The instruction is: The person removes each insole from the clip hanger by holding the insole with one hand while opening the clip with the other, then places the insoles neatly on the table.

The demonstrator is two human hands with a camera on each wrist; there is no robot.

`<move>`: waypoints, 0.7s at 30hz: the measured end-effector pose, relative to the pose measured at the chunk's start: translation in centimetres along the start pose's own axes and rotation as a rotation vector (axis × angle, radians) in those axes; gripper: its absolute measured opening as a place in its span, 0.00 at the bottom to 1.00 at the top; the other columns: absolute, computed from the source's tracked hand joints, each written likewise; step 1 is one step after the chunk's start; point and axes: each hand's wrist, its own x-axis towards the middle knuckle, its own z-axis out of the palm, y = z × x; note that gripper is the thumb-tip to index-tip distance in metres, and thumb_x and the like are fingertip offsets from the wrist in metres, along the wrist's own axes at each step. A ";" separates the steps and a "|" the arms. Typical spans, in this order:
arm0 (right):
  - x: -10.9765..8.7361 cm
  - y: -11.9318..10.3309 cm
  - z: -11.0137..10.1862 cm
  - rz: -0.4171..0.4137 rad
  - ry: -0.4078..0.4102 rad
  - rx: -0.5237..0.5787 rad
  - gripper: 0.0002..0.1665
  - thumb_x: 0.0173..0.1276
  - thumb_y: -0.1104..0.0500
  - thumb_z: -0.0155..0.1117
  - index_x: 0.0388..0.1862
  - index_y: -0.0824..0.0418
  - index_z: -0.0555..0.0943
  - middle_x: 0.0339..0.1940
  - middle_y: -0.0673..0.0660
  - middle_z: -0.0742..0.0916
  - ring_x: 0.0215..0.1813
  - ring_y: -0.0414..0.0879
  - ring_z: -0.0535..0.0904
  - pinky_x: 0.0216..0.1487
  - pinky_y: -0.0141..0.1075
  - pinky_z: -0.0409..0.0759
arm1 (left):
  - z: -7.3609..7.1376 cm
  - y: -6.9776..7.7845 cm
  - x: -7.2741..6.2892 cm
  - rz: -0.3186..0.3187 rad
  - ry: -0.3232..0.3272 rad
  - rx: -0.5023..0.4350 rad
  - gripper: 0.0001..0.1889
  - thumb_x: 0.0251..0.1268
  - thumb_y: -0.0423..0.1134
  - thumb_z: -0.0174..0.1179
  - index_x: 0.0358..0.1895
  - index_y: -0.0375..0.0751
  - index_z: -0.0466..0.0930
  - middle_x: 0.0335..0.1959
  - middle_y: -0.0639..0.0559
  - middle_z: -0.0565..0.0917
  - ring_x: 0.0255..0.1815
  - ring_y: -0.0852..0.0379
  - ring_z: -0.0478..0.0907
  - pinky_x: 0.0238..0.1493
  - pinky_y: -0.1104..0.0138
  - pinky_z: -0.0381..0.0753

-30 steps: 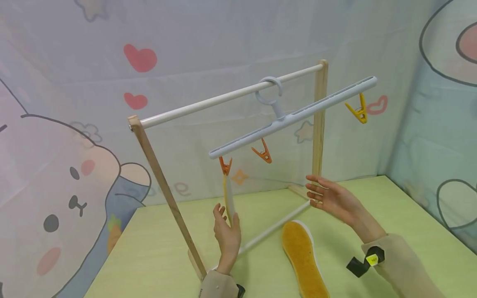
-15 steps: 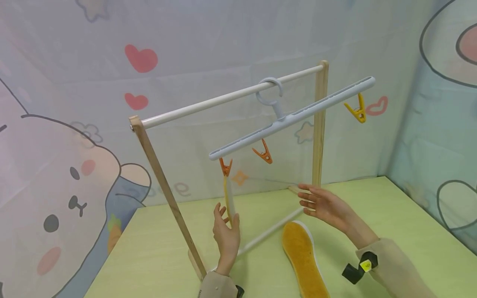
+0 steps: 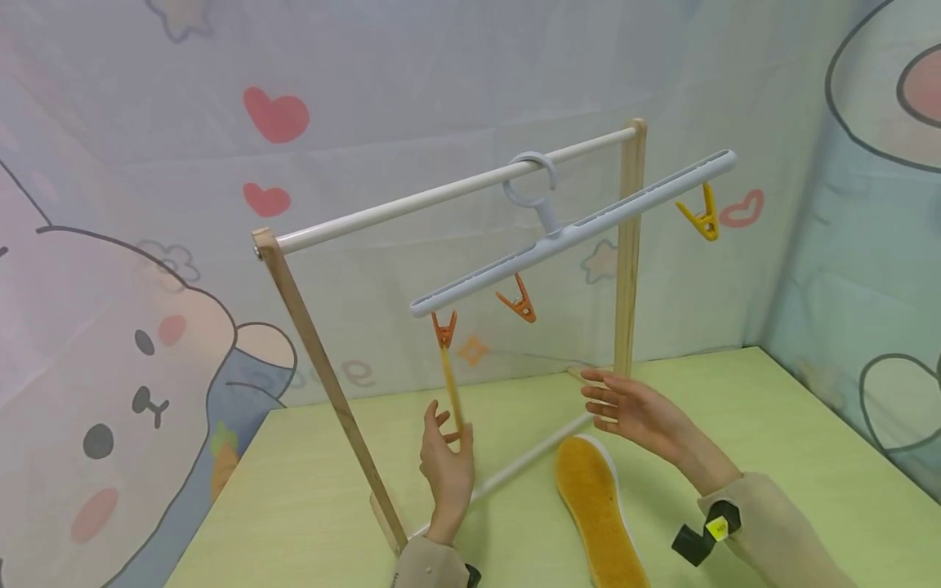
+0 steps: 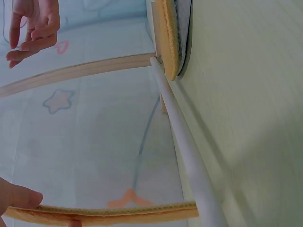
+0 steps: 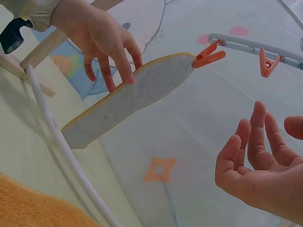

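A shoe insole, yellow on one face and grey on the other, hangs from an orange clip at the left end of a pale blue hanger. My left hand pinches the insole's long edges, thumb on the grey face and fingers behind, as the right wrist view shows. In the head view the insole appears nearly edge-on. My right hand floats free beside the rack, palm inward, its fingers loosely bent around nothing. Below it, a second insole lies yellow side up on the table.
The hanger hooks over the white top bar of a wooden rack. Another orange clip and a yellow clip hang from it. A white lower bar crosses close above the pale green table. Printed cloth stands behind.
The hanging insole has turned until it shows nearly edge-on, and the hanger's right end has shifted slightly left. My right hand has moved left and down. The left hand barely moved.
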 end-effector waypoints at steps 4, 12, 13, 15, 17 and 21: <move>0.0 0.1 0.0 0.002 0.002 -0.010 0.24 0.74 0.58 0.23 0.55 0.51 0.70 0.46 0.47 0.79 0.49 0.42 0.74 0.52 0.33 0.72 | -0.1 0.2 -0.1 0.023 0.004 0.018 0.25 0.54 0.31 0.58 0.58 0.39 0.66 0.45 0.45 0.81 0.32 0.50 0.79 0.35 0.54 0.67; 0.1 0.2 0.1 0.015 0.014 -0.007 0.24 0.74 0.58 0.25 0.55 0.51 0.70 0.46 0.46 0.80 0.48 0.41 0.75 0.51 0.32 0.73 | -0.3 0.1 -0.2 0.066 0.021 0.034 0.20 0.55 0.29 0.57 0.54 0.40 0.72 0.39 0.44 0.83 0.29 0.51 0.79 0.33 0.56 0.69; 0.1 0.2 0.1 0.018 0.016 -0.006 0.24 0.75 0.58 0.25 0.55 0.51 0.70 0.46 0.46 0.80 0.48 0.41 0.75 0.51 0.32 0.73 | -0.3 0.0 -0.2 0.079 0.026 0.034 0.19 0.55 0.29 0.57 0.53 0.40 0.73 0.39 0.44 0.83 0.29 0.51 0.79 0.33 0.56 0.69; 0.1 0.3 0.1 0.022 0.020 -0.008 0.24 0.75 0.58 0.25 0.54 0.50 0.71 0.45 0.46 0.80 0.48 0.41 0.75 0.51 0.32 0.73 | -0.4 -0.1 -0.3 0.108 0.036 0.029 0.17 0.56 0.28 0.56 0.51 0.38 0.74 0.37 0.44 0.83 0.28 0.51 0.79 0.33 0.56 0.69; 0.2 0.3 0.1 0.024 0.023 -0.008 0.24 0.75 0.58 0.25 0.54 0.50 0.71 0.46 0.46 0.80 0.48 0.41 0.75 0.51 0.32 0.73 | -0.5 -0.1 -0.3 0.137 0.047 0.019 0.16 0.56 0.28 0.56 0.50 0.37 0.75 0.37 0.43 0.83 0.28 0.51 0.79 0.33 0.56 0.71; 0.4 0.4 0.3 0.023 0.010 -0.004 0.24 0.75 0.58 0.25 0.54 0.50 0.72 0.46 0.46 0.80 0.48 0.42 0.75 0.51 0.32 0.73 | -0.8 0.0 -0.5 0.172 0.056 -0.014 0.14 0.57 0.27 0.55 0.48 0.34 0.76 0.35 0.42 0.83 0.28 0.51 0.78 0.33 0.58 0.75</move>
